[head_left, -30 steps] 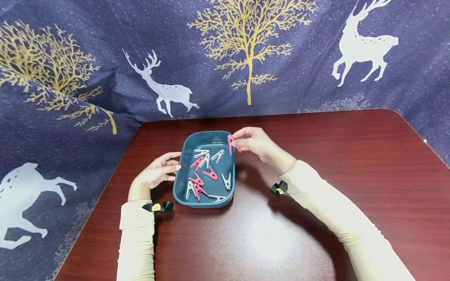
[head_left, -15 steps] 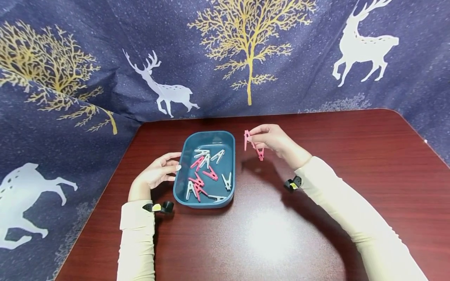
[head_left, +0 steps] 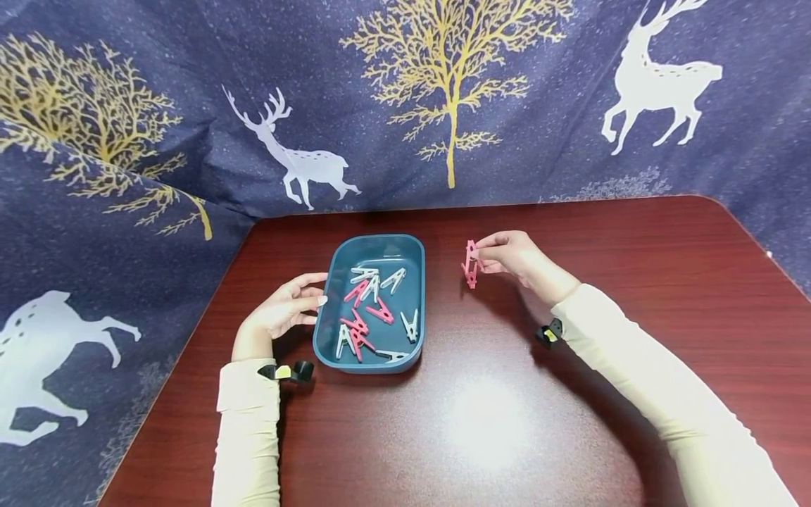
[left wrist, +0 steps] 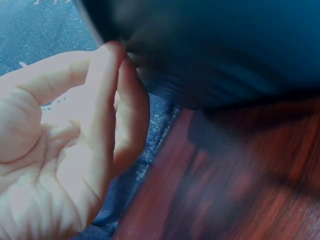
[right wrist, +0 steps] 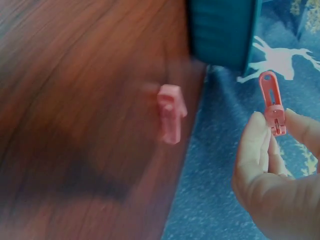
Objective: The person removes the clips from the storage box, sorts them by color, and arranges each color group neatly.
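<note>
Clothespin [right wrist: 274, 107] pinched in right hand [head_left: 522, 258], above table [head_left: 355, 436].

R fingers [right wrist: 250, 142] w/ clip [right wrist: 275, 111] moved rt.

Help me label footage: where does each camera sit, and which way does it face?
Head: worn on the head, facing forward and down at the blue bin and wooden table; left hand, right hand and sleeves show.
Left wrist: on that wrist, facing the bin's outer side; the left hand shows.
Right wrist: on that wrist, facing a held pink clothespin and a second pink clothespin; the right hand shows.
Head and right wrist share both pink clothespins and the bin.
</note>
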Available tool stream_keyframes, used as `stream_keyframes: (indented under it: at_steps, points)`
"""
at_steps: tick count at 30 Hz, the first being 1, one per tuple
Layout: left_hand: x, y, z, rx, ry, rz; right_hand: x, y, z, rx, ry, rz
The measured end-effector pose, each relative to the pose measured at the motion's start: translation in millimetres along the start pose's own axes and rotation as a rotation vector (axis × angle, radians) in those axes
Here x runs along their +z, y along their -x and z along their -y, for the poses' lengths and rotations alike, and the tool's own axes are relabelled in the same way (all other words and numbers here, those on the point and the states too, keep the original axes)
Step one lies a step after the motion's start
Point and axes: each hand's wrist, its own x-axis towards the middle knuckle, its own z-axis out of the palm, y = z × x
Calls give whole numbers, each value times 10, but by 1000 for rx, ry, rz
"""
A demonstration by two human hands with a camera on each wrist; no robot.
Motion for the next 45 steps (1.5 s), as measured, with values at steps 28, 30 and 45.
stream_keyframes:
  at_steps: [28, 30, 45]
  points:
    - [19, -11, -8, -13, 23, 1, -196, -62, -360, 55, 290, -33]
    - [16, -9, -7, -12, 19, -1, -197, -76, -374, 48, 303, -26]
    - [38, 10, -18, -11, 11, 0, -187, -138, -386, 87, 295, -21]
